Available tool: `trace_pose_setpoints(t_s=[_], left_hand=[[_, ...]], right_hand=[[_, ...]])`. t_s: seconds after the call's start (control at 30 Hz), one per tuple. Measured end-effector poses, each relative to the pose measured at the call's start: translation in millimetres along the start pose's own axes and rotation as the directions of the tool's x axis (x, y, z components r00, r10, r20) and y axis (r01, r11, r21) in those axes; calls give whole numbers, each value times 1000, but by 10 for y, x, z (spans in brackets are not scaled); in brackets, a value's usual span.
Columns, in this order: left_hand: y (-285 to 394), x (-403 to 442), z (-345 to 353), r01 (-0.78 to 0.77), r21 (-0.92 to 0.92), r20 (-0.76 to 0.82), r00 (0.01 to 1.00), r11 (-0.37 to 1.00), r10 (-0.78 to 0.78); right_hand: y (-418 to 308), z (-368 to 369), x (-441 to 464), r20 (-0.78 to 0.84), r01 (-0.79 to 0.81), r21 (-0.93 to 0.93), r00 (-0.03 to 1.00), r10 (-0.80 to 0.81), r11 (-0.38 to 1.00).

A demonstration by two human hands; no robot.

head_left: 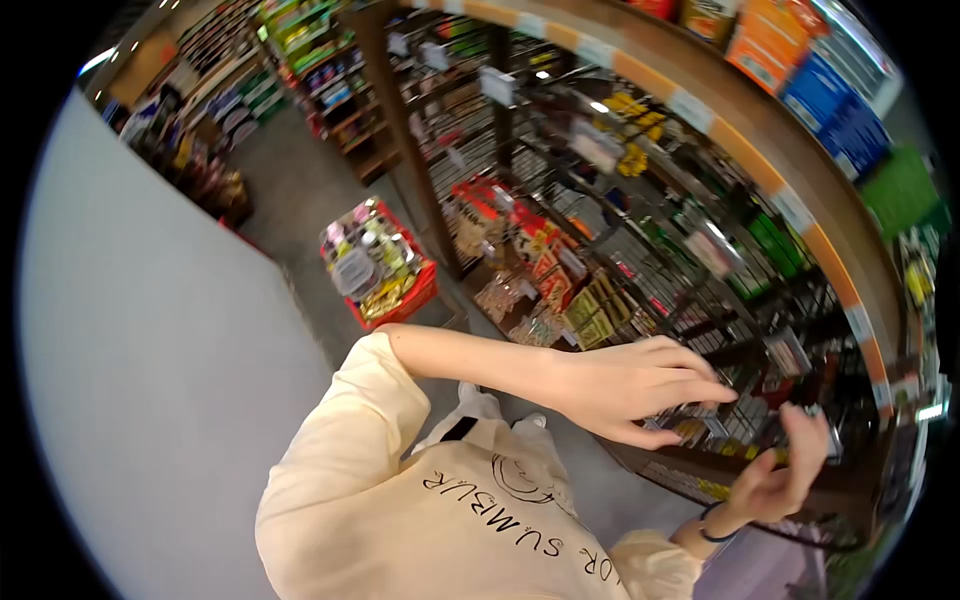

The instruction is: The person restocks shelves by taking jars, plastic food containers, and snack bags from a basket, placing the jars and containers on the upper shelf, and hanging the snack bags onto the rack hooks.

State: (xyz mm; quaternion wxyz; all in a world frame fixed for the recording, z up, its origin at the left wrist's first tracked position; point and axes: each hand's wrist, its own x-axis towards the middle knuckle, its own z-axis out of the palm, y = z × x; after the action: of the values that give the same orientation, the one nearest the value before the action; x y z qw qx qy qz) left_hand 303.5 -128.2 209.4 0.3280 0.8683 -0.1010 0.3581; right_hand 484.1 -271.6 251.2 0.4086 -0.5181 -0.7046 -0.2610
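My left hand [640, 388] reaches across in front of the store shelves, its fingers spread and slightly bent, with nothing in it. To its right, my right hand [782, 472] is raised, its thumb apart from the other fingers, blurred a little. A dark band [718, 524] circles that wrist. Neither hand visibly holds anything. Behind them stands a wire shelf rack [650, 225] carrying packaged goods. Green and yellow packets [592, 315] lie just beyond my left hand, and red bags [535, 240] sit farther along.
A red shopping basket [405, 300] full of goods, with a clear plastic container [355, 272] on top, stands on the grey floor. A pale wall [150, 330] runs along the left. The orange-edged upper shelf [745, 150] curves overhead, bearing colourful packages. More stocked shelves [325, 70] stand farther back.
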Motion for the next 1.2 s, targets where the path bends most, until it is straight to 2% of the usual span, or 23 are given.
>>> trace_pose_setpoints(t_s=[0.03, 0.1, 0.13, 0.17, 0.2, 0.23, 0.27, 0.37, 0.4, 0.47, 0.5, 0.57, 0.63, 0.7, 0.73, 0.77, 0.83, 0.87, 0.97, 1.03, 1.07, 1.13, 1.2], left_hand=[[-20, -251, -56, 117, 72, 38, 992, 991, -120], [-127, -771, -184, 360, 117, -46, 933, 926, -357], [-164, -1076, -177, 508, 103, -198, 853, 855, -483], [-140, -1357, -154, 651, -43, -305, 714, 758, -631], [-147, -1656, -76, 712, -192, -437, 554, 675, -709], [-84, -1916, -13, 695, -453, -494, 325, 558, -806], [11, -2169, -12, 737, -519, -489, 160, 434, -857], [187, -2936, 136, 722, -661, -396, -103, 204, -913], [213, -3097, 163, 712, -673, -398, -119, 201, -909], [213, -3348, 209, 730, -663, -288, -44, 166, -957], [146, -3424, 221, 715, -679, -291, -56, 165, -955], [-35, -3524, 207, 651, -724, -191, 127, 227, -973], [-212, -3702, 232, 698, -659, -240, 157, 279, -958], [-241, -3727, 25, 950, -182, -162, 224, 253, -961], [-313, -3900, 152, 951, -13, -306, 290, 309, -907], [-296, -3920, 71, 951, -29, -299, 286, 308, -910], [-249, -3903, -126, 978, -121, -267, 132, 169, -955], [-257, -3976, -153, 989, -64, -305, 110, 136, -946], [-100, -4234, -317, 994, -84, -305, 47, 76, -951], [110, -4376, -551, 997, 22, -316, -66, -76, -947], [181, -4516, -600, 997, 9, -316, -72, -79, -946], [302, -4783, -693, 979, -19, -370, -197, -204, -908], [391, -4977, -829, 968, -36, -408, -241, -248, -881]], right_hand=[[-42, 160, -114, 24, 51, 26, 998, -51, 998], [-178, 573, -299, 121, 8, 145, 992, -26, 989], [-306, 800, -354, 165, -36, 203, 986, 2, 979], [-442, 1008, -391, 207, -81, 251, 978, 28, 965], [-550, 1177, -381, 293, -136, 289, 955, 48, 948], [-680, 1363, -409, 365, -185, 320, 929, 60, 929], [-817, 1530, -425, 425, -234, 367, 903, 62, 900], [-1199, 2038, -479, 576, -374, 464, 816, 47, 803], [-1328, 2195, -508, 629, -432, 473, 776, 49, 768], [-1599, 2490, -550, 710, -508, 484, 704, 20, 712], [-1721, 2634, -565, 738, -529, 492, 675, -10, 691], [-1957, 2913, -565, 736, -497, 544, 670, -99, 676], [-2099, 3173, -611, 728, -447, 605, 647, -229, 659], [-2222, 3397, -662, 752, -436, 603, 589, -295, 667], [-2271, 3509, -663, 762, -418, 611, 542, -355, 673], [-2339, 3624, -640, 771, -436, 612, 513, -376, 660], [-2476, 3780, -461, 812, -456, 573, 427, -398, 681], [-2544, 3883, -426, 820, -458, 563, 412, -397, 688], [-2746, 4184, -359, 816, -476, 575, 399, -419, 665], [-2889, 4389, -364, 831, -645, 556, 414, -371, 525], [-2947, 4493, -369, 830, -663, 557, 428, -357, 501], [-3054, 4637, -332, 844, -700, 534, 418, -335, 474], [-3125, 4780, -305, 868, -753, 493, 396, -299, 436]])
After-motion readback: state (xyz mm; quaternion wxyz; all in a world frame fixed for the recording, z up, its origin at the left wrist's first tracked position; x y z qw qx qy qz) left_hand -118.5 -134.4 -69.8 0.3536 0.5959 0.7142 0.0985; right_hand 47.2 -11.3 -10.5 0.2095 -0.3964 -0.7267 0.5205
